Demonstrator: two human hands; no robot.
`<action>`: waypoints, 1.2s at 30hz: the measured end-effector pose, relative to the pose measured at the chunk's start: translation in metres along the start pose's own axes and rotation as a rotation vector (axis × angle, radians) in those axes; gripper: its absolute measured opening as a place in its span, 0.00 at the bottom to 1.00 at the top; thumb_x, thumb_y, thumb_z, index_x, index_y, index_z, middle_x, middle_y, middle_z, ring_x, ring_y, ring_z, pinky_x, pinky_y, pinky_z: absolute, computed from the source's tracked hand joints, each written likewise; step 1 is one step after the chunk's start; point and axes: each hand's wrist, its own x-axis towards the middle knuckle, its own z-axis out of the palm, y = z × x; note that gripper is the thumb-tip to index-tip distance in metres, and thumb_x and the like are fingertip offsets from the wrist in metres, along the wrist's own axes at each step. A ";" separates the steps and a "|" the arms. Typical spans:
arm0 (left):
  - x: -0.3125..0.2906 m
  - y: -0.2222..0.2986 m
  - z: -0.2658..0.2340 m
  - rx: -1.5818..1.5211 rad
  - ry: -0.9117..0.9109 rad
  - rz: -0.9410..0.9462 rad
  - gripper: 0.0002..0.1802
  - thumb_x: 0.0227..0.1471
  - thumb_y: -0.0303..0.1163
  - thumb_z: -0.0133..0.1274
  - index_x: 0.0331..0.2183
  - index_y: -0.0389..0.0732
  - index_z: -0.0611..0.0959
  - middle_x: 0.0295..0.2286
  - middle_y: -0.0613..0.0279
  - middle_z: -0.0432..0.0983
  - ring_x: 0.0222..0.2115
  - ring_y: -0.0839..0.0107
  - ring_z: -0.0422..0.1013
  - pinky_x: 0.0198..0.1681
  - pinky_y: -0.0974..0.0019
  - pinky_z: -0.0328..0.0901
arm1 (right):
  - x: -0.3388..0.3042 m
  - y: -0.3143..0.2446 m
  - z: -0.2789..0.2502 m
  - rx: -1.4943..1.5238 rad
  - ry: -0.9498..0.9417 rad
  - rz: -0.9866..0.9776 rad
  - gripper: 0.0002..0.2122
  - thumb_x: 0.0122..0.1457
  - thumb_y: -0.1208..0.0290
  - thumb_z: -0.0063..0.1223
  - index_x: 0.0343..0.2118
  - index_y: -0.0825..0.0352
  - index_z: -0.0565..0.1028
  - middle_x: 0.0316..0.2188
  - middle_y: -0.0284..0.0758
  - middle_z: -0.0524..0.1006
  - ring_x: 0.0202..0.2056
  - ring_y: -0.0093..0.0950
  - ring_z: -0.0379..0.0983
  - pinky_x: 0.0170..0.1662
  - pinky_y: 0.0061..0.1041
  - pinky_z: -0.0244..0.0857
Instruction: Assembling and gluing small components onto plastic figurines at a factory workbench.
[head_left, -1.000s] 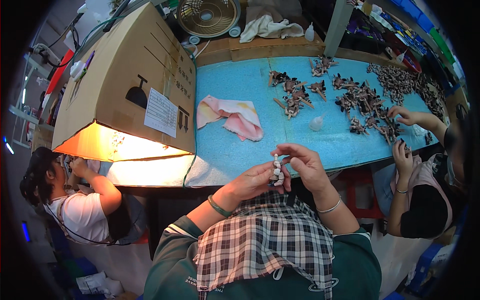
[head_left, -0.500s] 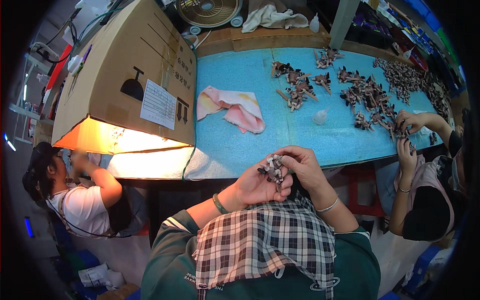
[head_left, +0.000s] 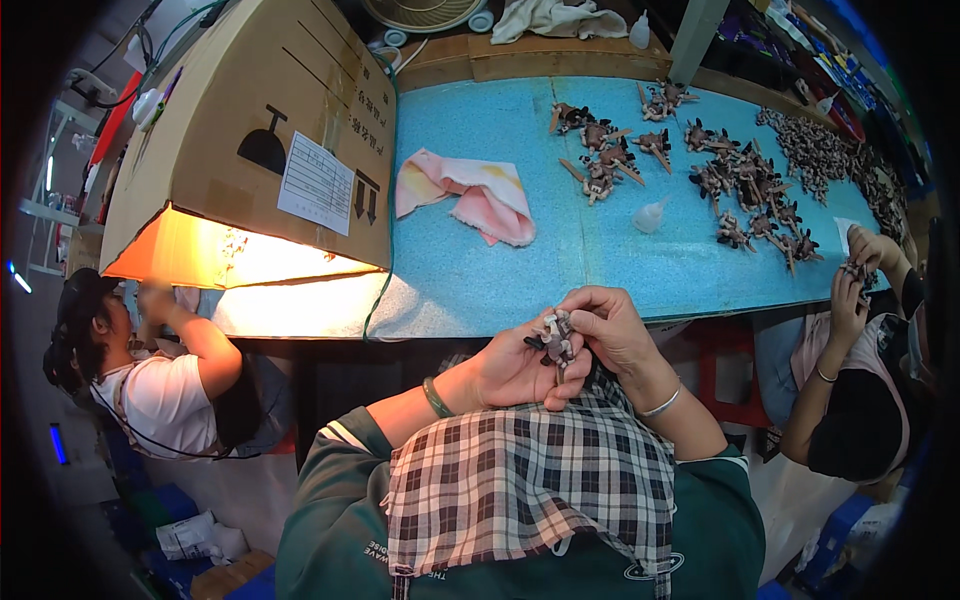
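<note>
A small brown and grey figurine (head_left: 553,341) with dark parts and a paler top is held just past the table's front edge, above my lap. My left hand (head_left: 505,370) is closed around it from below, the fingers curled at its lower end. With thumb and forefinger pinched, my right hand (head_left: 618,330) grips its upper right side; the fingertips hide part of the figurine. Farther back on the blue table mat (head_left: 480,290) lie several similar figurines (head_left: 742,180) with black and tan parts. A small translucent squeeze bottle (head_left: 651,215) lies in front of them.
A crumpled pink and white cloth (head_left: 468,196) lies left of centre. A large cardboard box (head_left: 270,130), lit inside, stands at the left. Many small parts (head_left: 810,150) are heaped at the far right. Co-workers sit on both sides; the right one holds a figurine (head_left: 857,275).
My view has tilted slightly, so the table sits higher in the picture. Both my hands keep their hold on the figurine. The right co-worker's hands have drawn back from the table with a figurine.
</note>
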 end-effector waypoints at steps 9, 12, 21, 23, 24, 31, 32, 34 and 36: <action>-0.001 -0.003 -0.002 -0.022 0.037 -0.009 0.30 0.62 0.56 0.29 0.39 0.39 0.72 0.30 0.55 0.67 0.27 0.61 0.66 0.26 0.63 0.65 | 0.000 0.007 -0.005 0.003 -0.056 -0.010 0.05 0.55 0.79 0.56 0.33 0.75 0.76 0.30 0.39 0.77 0.26 0.21 0.75 0.27 0.16 0.73; 0.001 -0.001 -0.006 0.014 0.015 0.018 0.32 0.61 0.60 0.28 0.39 0.40 0.72 0.31 0.53 0.71 0.30 0.57 0.71 0.28 0.61 0.68 | -0.001 0.005 -0.003 0.014 -0.007 0.007 0.05 0.56 0.80 0.53 0.35 0.75 0.76 0.27 0.38 0.78 0.21 0.19 0.74 0.27 0.16 0.70; -0.017 0.011 -0.006 0.917 0.653 0.502 0.30 0.61 0.58 0.34 0.44 0.38 0.66 0.29 0.57 0.72 0.27 0.70 0.72 0.29 0.70 0.69 | -0.003 0.011 -0.002 0.078 0.190 0.032 0.09 0.58 0.71 0.56 0.38 0.70 0.75 0.31 0.34 0.78 0.27 0.21 0.75 0.29 0.19 0.70; -0.014 0.013 0.005 1.025 0.665 0.489 0.22 0.62 0.49 0.37 0.44 0.39 0.64 0.30 0.58 0.73 0.25 0.71 0.71 0.28 0.71 0.68 | -0.004 0.009 0.001 0.069 0.152 0.073 0.10 0.60 0.69 0.54 0.39 0.70 0.74 0.30 0.33 0.78 0.26 0.20 0.73 0.25 0.17 0.69; -0.010 0.013 0.012 1.268 0.651 0.480 0.19 0.62 0.45 0.37 0.44 0.38 0.65 0.30 0.58 0.73 0.24 0.72 0.71 0.27 0.71 0.67 | -0.004 0.009 0.003 0.067 0.151 0.079 0.10 0.60 0.69 0.54 0.39 0.70 0.74 0.30 0.33 0.78 0.26 0.20 0.73 0.25 0.17 0.69; -0.013 0.014 0.014 0.683 0.578 0.354 0.13 0.59 0.39 0.42 0.38 0.39 0.70 0.26 0.60 0.72 0.15 0.76 0.61 0.16 0.75 0.55 | -0.009 0.000 0.018 0.050 0.129 0.160 0.13 0.63 0.64 0.48 0.42 0.70 0.73 0.26 0.30 0.75 0.23 0.17 0.71 0.21 0.14 0.67; -0.015 0.017 0.011 0.503 0.546 0.305 0.13 0.59 0.39 0.41 0.37 0.39 0.71 0.26 0.61 0.71 0.13 0.76 0.59 0.15 0.74 0.54 | -0.009 -0.001 0.018 0.026 0.122 0.162 0.13 0.64 0.65 0.46 0.42 0.71 0.72 0.26 0.30 0.75 0.23 0.17 0.71 0.21 0.15 0.66; -0.015 0.019 0.008 0.237 0.522 0.229 0.14 0.59 0.41 0.39 0.35 0.41 0.73 0.22 0.62 0.68 0.11 0.77 0.55 0.13 0.74 0.51 | -0.010 -0.001 0.016 -0.035 0.114 0.131 0.13 0.64 0.65 0.48 0.42 0.70 0.73 0.26 0.30 0.75 0.23 0.16 0.71 0.21 0.14 0.66; -0.017 0.021 -0.001 0.215 0.461 0.196 0.14 0.58 0.41 0.40 0.34 0.41 0.74 0.20 0.64 0.66 0.12 0.77 0.55 0.14 0.74 0.50 | -0.010 -0.003 0.015 -0.096 0.098 0.102 0.12 0.63 0.64 0.49 0.42 0.69 0.74 0.26 0.30 0.74 0.23 0.16 0.70 0.22 0.12 0.65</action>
